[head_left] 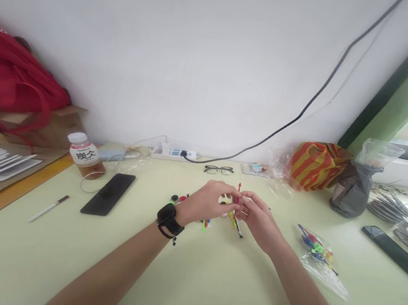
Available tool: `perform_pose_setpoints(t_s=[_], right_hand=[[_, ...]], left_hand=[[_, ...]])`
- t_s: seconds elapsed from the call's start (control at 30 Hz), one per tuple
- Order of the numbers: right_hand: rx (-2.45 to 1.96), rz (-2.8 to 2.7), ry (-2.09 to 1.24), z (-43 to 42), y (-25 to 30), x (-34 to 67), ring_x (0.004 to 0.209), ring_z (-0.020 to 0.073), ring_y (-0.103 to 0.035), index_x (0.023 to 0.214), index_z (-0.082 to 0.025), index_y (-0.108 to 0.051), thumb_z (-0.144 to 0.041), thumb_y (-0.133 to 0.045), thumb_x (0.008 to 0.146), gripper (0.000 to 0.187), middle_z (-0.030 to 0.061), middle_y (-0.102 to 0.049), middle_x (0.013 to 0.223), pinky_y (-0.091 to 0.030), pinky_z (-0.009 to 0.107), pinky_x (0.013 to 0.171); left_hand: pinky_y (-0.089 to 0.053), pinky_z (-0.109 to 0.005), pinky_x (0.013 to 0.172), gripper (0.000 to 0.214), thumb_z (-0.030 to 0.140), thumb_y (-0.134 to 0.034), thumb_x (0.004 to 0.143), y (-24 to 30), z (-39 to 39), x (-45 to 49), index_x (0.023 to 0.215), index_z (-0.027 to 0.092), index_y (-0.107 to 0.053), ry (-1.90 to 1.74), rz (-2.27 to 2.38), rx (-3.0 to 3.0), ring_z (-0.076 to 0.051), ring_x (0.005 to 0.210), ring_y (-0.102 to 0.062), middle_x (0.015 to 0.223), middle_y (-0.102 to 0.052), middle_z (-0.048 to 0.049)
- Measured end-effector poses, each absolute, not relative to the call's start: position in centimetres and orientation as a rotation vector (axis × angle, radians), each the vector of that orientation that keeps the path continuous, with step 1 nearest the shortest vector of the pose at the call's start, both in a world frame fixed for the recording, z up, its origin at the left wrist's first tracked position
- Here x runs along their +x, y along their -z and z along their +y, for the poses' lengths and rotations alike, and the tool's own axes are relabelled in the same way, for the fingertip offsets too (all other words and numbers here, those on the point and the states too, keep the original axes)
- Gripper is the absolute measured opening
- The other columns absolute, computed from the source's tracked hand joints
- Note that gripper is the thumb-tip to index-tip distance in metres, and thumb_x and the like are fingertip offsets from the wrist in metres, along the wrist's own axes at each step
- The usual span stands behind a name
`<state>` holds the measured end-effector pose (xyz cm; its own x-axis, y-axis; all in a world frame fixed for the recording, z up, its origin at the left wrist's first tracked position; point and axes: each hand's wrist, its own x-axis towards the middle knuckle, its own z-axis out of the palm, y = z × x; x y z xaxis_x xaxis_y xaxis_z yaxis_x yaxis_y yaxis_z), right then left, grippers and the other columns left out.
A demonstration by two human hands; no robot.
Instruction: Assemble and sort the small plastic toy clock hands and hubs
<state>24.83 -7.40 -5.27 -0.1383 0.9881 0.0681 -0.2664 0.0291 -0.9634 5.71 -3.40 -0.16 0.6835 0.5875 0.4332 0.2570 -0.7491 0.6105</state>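
Observation:
My left hand, with a black watch at its wrist, meets my right hand above the middle of the table. Fingers of both hands pinch a small red arrow-tipped plastic piece; its pointed end sticks up between them, and the fingers hide much of the rest. Below them lie thin yellow and black plastic sticks. Beside my left hand are small round black and red parts and a green piece, partly covered by that hand.
To the right lies a clear bag of coloured plastic pieces, near a dark phone. Another phone, a bottle and a white stick-like pen are on the left. Glasses and a power strip sit by the wall.

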Motion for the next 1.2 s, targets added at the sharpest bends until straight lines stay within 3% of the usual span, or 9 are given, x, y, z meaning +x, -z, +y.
perform_pose_setpoints(t_s=[0.1,0.23,0.4,0.73,0.9,1.07,1.2], right_hand=[[-0.883,-1.11,-1.489,-7.4,5.1,25.1,0.077,0.0159,-0.06,0.111,-0.024,-0.072,-0.046,-0.077,0.085,0.035,0.0023,-0.067,0.086,-0.05,0.032,0.075],[-0.867,-1.16,-1.49,-7.5,5.1,25.1,0.074,0.0154,-0.059,0.106,-0.024,-0.073,-0.043,-0.076,0.085,0.028,0.0014,-0.067,0.081,-0.049,0.032,0.074],[-0.868,-1.173,-1.463,-7.3,5.5,24.9,0.072,0.0157,-0.06,0.09,-0.023,-0.067,-0.035,-0.077,0.082,0.018,-0.0002,-0.066,0.076,-0.05,0.032,0.075],[-0.924,-1.242,-1.406,-7.2,5.4,25.1,0.07,0.0161,-0.063,0.088,-0.021,-0.066,-0.033,-0.074,0.08,0.016,0.0003,-0.067,0.076,-0.053,0.035,0.076],[-0.995,-1.426,-1.314,-7.5,5.6,24.8,0.068,0.0181,-0.065,0.086,-0.022,-0.06,-0.028,-0.062,0.082,0.008,-0.0002,-0.068,0.069,-0.052,0.035,0.072],[-1.121,-1.513,-1.183,-7.6,5.6,24.6,0.054,0.0119,-0.044,0.084,-0.023,-0.055,-0.025,-0.053,0.079,0.006,-0.0065,-0.05,0.059,-0.036,0.025,0.054],[-1.243,-1.441,-1.069,-7.2,5.7,25.3,0.053,0.0119,-0.034,0.084,-0.023,-0.054,-0.03,-0.05,0.081,0.009,-0.0074,-0.038,0.061,-0.029,0.026,0.052]], left_hand=[[-0.055,-0.031,0.086,0.022,0.023,-0.064,0.094,-0.2,-3.2,5.4,0.111,0.025,-0.078,-0.895,0.613,2.339,-0.017,0.088,-0.067,0.105,-0.073,-0.0052],[-0.055,-0.032,0.085,0.026,0.02,-0.063,0.093,-0.5,-3.2,5.1,0.114,0.027,-0.078,-0.871,0.616,2.378,-0.018,0.091,-0.067,0.105,-0.071,-0.0058],[-0.055,-0.031,0.085,0.022,0.017,-0.065,0.087,-0.8,-3.4,4.9,0.101,0.024,-0.08,-0.789,0.618,2.438,-0.019,0.089,-0.067,0.093,-0.075,-0.0039],[-0.052,-0.029,0.08,0.021,0.018,-0.063,0.087,-0.7,-3.4,4.9,0.098,0.023,-0.08,-0.747,0.615,2.482,-0.018,0.086,-0.067,0.093,-0.077,-0.0036],[-0.049,-0.027,0.072,0.013,0.018,-0.065,0.084,-0.3,-3.6,5.3,0.084,0.02,-0.078,-0.7,0.626,2.535,-0.017,0.078,-0.065,0.083,-0.074,-0.0027],[-0.049,-0.025,0.068,0.008,0.013,-0.063,0.08,0.6,-3.6,5.7,0.08,0.019,-0.068,-0.688,0.585,2.467,-0.015,0.072,-0.063,0.076,-0.071,0.0002],[-0.049,-0.025,0.064,0.008,0.015,-0.066,0.077,1.2,-3.5,5.7,0.073,0.02,-0.061,-0.676,0.634,2.448,-0.015,0.069,-0.063,0.072,-0.068,0.0001]])
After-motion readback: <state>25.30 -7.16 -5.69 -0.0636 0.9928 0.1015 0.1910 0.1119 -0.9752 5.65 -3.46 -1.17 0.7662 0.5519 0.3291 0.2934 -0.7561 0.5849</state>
